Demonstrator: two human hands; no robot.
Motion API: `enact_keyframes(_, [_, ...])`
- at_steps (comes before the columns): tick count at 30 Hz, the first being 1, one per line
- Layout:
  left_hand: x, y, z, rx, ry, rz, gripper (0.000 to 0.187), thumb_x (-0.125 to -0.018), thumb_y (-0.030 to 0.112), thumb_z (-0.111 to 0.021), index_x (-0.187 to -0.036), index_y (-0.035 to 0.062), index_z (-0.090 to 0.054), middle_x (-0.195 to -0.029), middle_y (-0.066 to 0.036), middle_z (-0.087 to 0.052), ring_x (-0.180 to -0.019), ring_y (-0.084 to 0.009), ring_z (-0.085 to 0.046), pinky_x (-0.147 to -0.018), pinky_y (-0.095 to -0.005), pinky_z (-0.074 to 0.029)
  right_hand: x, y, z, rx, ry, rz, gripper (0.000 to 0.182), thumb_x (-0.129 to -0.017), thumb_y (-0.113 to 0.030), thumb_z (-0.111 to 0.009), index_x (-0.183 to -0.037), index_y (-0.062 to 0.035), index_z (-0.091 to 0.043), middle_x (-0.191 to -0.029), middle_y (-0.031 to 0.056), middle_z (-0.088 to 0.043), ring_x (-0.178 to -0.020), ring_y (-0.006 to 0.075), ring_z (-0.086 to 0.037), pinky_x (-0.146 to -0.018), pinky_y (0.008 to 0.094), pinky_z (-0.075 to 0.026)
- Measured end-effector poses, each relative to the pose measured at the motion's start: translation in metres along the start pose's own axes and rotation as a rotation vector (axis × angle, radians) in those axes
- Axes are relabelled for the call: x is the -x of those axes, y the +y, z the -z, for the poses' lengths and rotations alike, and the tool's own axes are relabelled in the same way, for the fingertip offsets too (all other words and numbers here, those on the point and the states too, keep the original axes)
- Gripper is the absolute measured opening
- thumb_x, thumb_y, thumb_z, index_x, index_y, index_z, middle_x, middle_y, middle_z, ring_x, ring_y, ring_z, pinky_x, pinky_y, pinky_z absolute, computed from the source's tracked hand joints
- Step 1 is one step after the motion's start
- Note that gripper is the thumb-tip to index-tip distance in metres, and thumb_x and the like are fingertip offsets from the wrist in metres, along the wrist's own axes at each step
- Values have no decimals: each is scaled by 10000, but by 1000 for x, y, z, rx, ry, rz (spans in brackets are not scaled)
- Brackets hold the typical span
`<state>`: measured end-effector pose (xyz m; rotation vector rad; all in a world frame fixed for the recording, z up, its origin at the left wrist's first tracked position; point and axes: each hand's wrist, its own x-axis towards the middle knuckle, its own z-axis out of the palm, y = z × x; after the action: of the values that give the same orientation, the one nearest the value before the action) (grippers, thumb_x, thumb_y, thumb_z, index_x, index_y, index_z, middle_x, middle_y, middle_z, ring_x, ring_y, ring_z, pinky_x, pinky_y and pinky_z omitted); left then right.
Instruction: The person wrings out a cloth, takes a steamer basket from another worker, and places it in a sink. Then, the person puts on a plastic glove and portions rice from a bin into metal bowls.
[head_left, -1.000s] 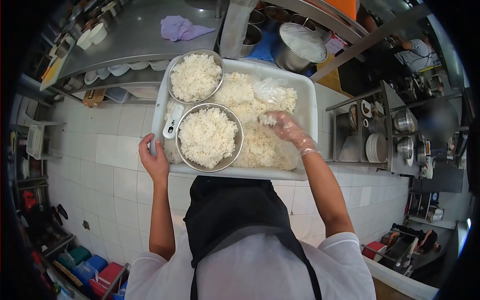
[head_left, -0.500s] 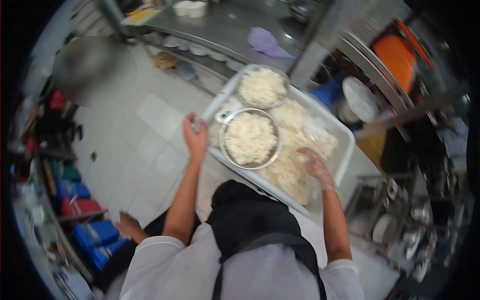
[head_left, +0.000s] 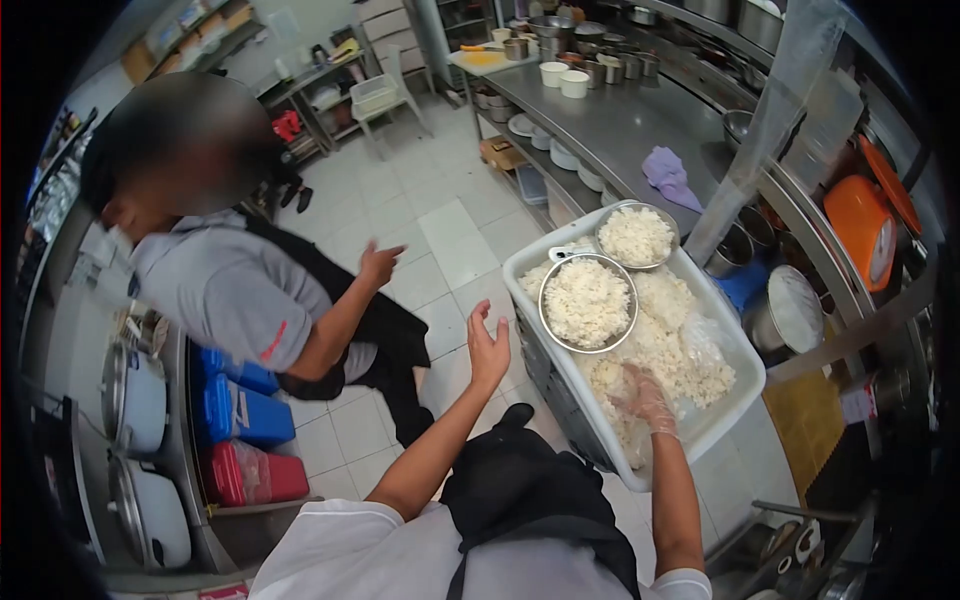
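My left hand [head_left: 488, 350] is raised over the floor, left of a white tub [head_left: 725, 421], bare, with its fingers apart and nothing in it. Inside the tub, my right hand [head_left: 646, 400] wears a clear plastic glove and touches the loose rice [head_left: 700, 359]; its fingertips are partly hidden, so its grip is unclear. A round metal bowl of rice [head_left: 588, 303] rests at the tub's near left part. Behind it stands a second metal bowl of rice [head_left: 637, 236]. Clear plastic [head_left: 703, 338] lies on the rice at the right.
At the left stands a co-worker [head_left: 230, 280] in a grey shirt, one hand extended near my left hand. A steel counter [head_left: 610, 120] holds white cups and a purple cloth [head_left: 670, 177]. Blue and red boxes [head_left: 258, 472] are at lower left, a large pot [head_left: 790, 308] at right.
The view has swung left, bringing the co-worker fully into sight. My right hand is now lower in the rice, near the closer bowl. My left hand remains open, away from the tub.
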<state>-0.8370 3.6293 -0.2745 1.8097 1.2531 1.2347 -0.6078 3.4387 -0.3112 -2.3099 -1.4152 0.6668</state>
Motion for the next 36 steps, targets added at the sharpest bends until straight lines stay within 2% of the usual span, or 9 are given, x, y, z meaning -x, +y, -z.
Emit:
enact_keyframes(7, [50,28,5,-16,-49,-115,337,-781,86,-532,-1091,-12,-441,-1063,-170,-483,-1020,-277,-464,-890,-345,-350,-17,-9,23,-237,-387,-267,706,-648,-390,-682,-1190,-24,-415,-1184,198,-459,-1115,304,-420,-919,355,-360])
enact_keyframes(9, [64,44,3,49,-130,-266,327,-765,71,-534,-1074,-2,-459,-1054,-164,-485,-1009,-289,-468,-897,-349,-339,-15,-2,11,-212,-397,-215,706,-671,-409,-654,-1185,4,-401,-1169,196,-471,-1088,289,-444,-905,343,-370])
enact_keyframes(13, [88,77,-1,114,-258,-347,293,-755,63,-533,-1040,10,-486,-1045,-155,-492,-991,-300,-471,-883,-355,-341,-1,19,-11,-180,-357,-100,720,-719,-449,-599,-1176,60,-374,-1140,192,-494,-1033,259,-491,-877,318,-390])
enact_keyframes(16, [93,87,-13,122,-368,-467,274,-748,63,-537,-1017,22,-503,-1020,-141,-511,-967,-304,-478,-853,-359,-354,20,12,-8,-119,-324,-118,733,-710,-457,-606,-1216,17,-368,-1187,193,-460,-1085,288,-459,-901,325,-375])
enact_keyframes(18, [93,93,-25,172,-472,-543,259,-741,61,-543,-996,31,-514,-992,-127,-528,-948,-297,-487,-830,-363,-362,35,-3,0,-224,-215,-214,855,-607,-415,-711,-1247,19,-347,-1128,207,-511,-1074,278,-483,-898,312,-383])
enact_keyframes(27, [103,93,-68,135,-630,-689,248,-726,84,-543,-971,56,-529,-945,-104,-538,-899,-272,-508,-799,-355,-380,42,-10,-1,-113,-156,-248,595,-598,-223,-705,-1149,-153,-491,-1093,135,-543,-1018,272,-516,-867,360,-410])
enact_keyframes(31, [102,89,-72,84,-607,-711,209,-718,100,-542,-925,68,-542,-918,-87,-547,-856,-261,-519,-754,-350,-393,41,-4,3,-147,-144,-268,551,-617,-193,-688,-1132,-134,-501,-1062,151,-556,-990,280,-531,-842,363,-420])
enact_keyframes(33, [103,90,-72,91,-614,-700,193,-717,101,-541,-908,68,-544,-906,-88,-550,-842,-264,-521,-743,-350,-396,33,13,-12,-136,97,-170,495,-645,-131,-642,-1121,-125,-506,-1018,168,-572,-956,284,-548,-820,359,-427])
enact_keyframes(36, [102,92,-75,101,-597,-701,165,-711,98,-538,-874,70,-549,-876,-88,-557,-805,-265,-527,-720,-348,-402,27,21,-3,-208,142,-209,485,-667,-63,-586,-1140,-110,-490,-1038,183,-561,-989,305,-526,-841,355,-413])
